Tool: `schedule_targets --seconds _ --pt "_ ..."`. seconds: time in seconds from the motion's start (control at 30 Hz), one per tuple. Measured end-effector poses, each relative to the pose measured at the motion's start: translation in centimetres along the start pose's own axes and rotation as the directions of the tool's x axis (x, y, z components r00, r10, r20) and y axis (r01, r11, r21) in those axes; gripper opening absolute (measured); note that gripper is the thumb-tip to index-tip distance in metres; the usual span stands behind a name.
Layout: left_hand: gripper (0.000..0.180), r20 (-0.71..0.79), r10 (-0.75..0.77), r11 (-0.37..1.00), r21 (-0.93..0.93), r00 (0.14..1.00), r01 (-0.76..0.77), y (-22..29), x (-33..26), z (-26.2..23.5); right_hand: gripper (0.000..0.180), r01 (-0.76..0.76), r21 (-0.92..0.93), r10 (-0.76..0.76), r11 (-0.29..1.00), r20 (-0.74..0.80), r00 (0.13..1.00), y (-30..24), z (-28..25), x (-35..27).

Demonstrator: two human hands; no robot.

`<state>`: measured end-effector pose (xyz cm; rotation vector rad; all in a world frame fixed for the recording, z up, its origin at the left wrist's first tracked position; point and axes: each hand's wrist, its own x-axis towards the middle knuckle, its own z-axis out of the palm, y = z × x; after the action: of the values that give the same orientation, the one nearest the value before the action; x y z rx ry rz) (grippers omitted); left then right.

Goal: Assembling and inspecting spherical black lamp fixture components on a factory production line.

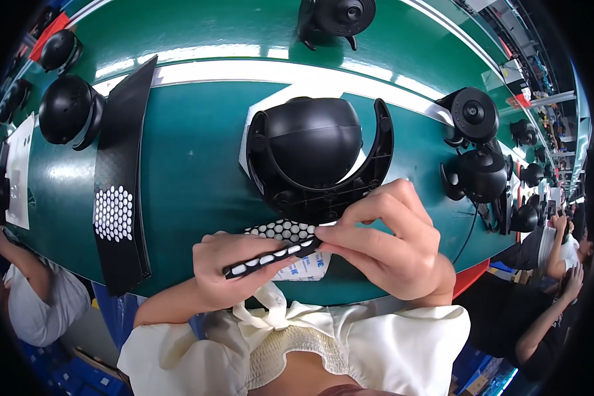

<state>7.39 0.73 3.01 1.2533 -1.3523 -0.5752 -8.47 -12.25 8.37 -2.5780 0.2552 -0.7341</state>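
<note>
Left hand (219, 269) and right hand (397, 245) on white-dotted black strip (274, 259), near black housing (313, 135)

Blue print stands on the white paper (317, 264) at the near side of the bench (191, 165), between the left hand (226, 267) and the right hand (393, 241). It shows as bold blue characters and shapes, partly covered, so only a portion of the printed face is seen. On the far left of the bench, a white sheet (18, 175) bears a few small dark marks toward its far end, too small to read. At right, the dark top (508, 303) of a seated person has small pale marks, also illegible.
</note>
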Motion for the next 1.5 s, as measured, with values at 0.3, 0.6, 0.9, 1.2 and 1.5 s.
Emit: schedule_targets --seconds 0.3,0.6,0.9,1.2,1.5 --pt "0.017 0.269 -0.534 0.714 -0.365 0.802 0.598 0.6 -0.3 -0.4 0.033 0.377 -0.037 -0.379 0.926 -0.071 0.923 0.7 0.4 -2.1" --pt "0.012 0.28 -0.133 0.517 -0.799 0.951 0.308 -2.4 -1.3 -0.2 0.051 -0.182 0.344 0.158 0.921 0.097 0.983 0.5 2.0 1.6" --pt "0.012 0.302 -0.086 0.472 -0.827 0.949 0.306 -2.4 -1.9 0.1 0.054 -0.126 0.245 0.123 0.961 0.025 0.992 0.2 3.4 1.7" --pt "0.014 0.331 -0.07 0.657 -0.694 0.941 0.293 -1.9 -1.5 -1.0 0.038 0.302 -0.399 -0.364 0.866 -0.089 0.927 0.6 4.3 1.6" --pt "0.014 0.273 -0.103 0.534 -0.796 0.956 0.285 -2.3 -1.5 -0.4 0.03 0.384 -0.17 -0.398 0.908 -0.056 0.916 3.4 4.1 0.4"
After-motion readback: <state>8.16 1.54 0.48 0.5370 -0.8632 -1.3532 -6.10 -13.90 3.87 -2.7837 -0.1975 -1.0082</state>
